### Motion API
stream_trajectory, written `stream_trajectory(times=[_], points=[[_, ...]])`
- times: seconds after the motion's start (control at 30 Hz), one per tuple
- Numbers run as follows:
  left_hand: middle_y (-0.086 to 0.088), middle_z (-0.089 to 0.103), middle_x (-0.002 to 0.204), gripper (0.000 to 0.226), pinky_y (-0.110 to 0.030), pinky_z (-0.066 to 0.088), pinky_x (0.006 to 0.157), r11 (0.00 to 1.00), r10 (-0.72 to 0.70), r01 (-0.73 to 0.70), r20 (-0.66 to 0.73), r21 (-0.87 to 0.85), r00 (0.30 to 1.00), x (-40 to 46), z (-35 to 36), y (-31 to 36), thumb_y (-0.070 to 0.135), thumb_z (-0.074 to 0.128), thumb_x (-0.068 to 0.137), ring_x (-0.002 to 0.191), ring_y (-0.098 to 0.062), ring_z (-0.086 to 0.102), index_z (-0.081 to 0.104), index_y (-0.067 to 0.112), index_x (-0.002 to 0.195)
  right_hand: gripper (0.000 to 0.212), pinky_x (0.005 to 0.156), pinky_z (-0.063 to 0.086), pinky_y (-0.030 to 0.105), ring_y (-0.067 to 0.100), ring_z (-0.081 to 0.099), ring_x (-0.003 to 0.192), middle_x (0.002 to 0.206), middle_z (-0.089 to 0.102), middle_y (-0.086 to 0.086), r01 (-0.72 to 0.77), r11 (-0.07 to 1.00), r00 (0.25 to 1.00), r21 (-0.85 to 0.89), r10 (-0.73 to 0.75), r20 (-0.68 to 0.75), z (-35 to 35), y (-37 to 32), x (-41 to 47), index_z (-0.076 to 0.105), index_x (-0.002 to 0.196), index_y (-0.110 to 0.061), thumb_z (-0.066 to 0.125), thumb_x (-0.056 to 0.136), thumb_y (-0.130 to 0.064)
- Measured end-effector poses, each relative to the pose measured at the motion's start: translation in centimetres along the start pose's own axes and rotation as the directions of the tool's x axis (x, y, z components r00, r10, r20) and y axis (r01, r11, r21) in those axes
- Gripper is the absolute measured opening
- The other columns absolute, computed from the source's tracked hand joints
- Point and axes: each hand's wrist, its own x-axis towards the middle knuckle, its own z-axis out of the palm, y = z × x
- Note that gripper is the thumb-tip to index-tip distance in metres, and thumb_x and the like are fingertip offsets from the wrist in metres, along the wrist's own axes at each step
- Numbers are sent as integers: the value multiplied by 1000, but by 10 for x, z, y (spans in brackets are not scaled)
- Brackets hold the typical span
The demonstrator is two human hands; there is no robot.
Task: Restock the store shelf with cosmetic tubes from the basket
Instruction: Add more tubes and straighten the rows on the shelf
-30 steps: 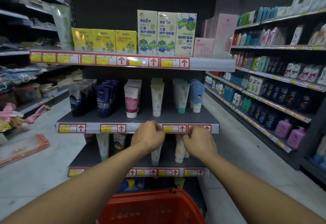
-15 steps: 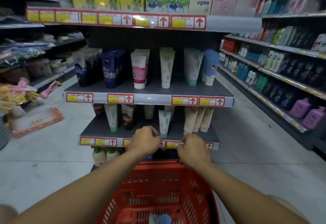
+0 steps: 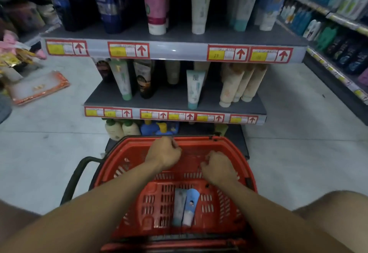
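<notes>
A red plastic basket [image 3: 229, 143] stands on the floor in front of the shelf unit. Two tubes lie side by side on its bottom: a pale grey one [image 3: 178, 207] and a light blue one [image 3: 190, 206]. My left hand [image 3: 164, 154] hovers over the basket's far half, fingers curled with nothing in them. My right hand [image 3: 218, 168] is lower, inside the basket, fingers curled loosely and holding nothing. The grey shelf [image 3: 175, 50] above carries upright tubes, and the lower shelf [image 3: 173, 101] holds several more.
A black basket handle [image 3: 74, 177] sticks out at the left. Bottles [image 3: 121, 129] stand on the bottom shelf behind the basket. A packaged item [image 3: 37, 88] lies on the floor at the left. Stocked shelving [image 3: 336, 39] lines the aisle at the right.
My view has tilted down from the shelves to the basket. Both hands have dropped from shelf height to the basket, and the two tubes inside have come into sight.
</notes>
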Motion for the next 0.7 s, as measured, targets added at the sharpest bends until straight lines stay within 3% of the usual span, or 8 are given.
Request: stream_trajectory(times=[0.2,0.3,0.4,0.53,0.6,0.67,0.7], points=[[3,75,84,12,-26,51,77,992,-126,128,110,-12,986,9,42,-38,27,65,85,85,-19,70,70,25,75,38,84,55,41,39,68,102,106,71,16,-69,997,989,16,67,130,46,13,1,69,101,-10,50,84,-38],[6,71,76,15,-27,53,78,987,-157,157,162,13,974,16,61,-52,30,60,82,83,-21,70,68,27,70,30,82,54,39,39,70,100,102,74,18,-82,997,977,8,78,197,65,18,4,72,100,-8,57,87,-30],[3,76,88,12,-30,57,84,984,-176,177,215,18,960,18,78,-65,22,64,87,87,-19,71,72,26,80,24,74,51,35,37,71,94,95,74,21,-147,989,956,-16,146,256,86,26,8,73,88,0,62,87,-22],[8,70,79,19,-23,47,71,981,-194,188,258,46,946,24,104,-87,15,62,90,69,-7,62,80,21,87,30,85,51,37,36,68,103,108,72,22,-206,979,912,-14,197,359,117,34,14,71,103,3,61,94,-24],[8,72,80,21,-22,45,66,976,-219,203,273,84,937,28,116,-97,15,61,91,61,-3,57,81,21,90,23,84,54,37,34,70,97,106,73,20,-231,973,888,-9,215,406,129,38,16,71,96,0,61,93,-21],[6,77,81,22,-23,49,59,966,-257,237,296,104,920,30,127,-108,17,60,89,62,-6,63,82,21,90,15,84,58,36,30,70,91,103,74,17,-262,965,853,-17,240,464,144,44,17,71,87,-3,62,90,-14],[4,78,83,20,-23,52,60,959,-282,261,312,109,907,32,133,-114,18,61,89,65,-9,67,81,20,91,18,87,59,37,30,71,94,107,74,17,-270,963,837,-19,244,490,152,47,17,72,96,-1,62,89,-14]])
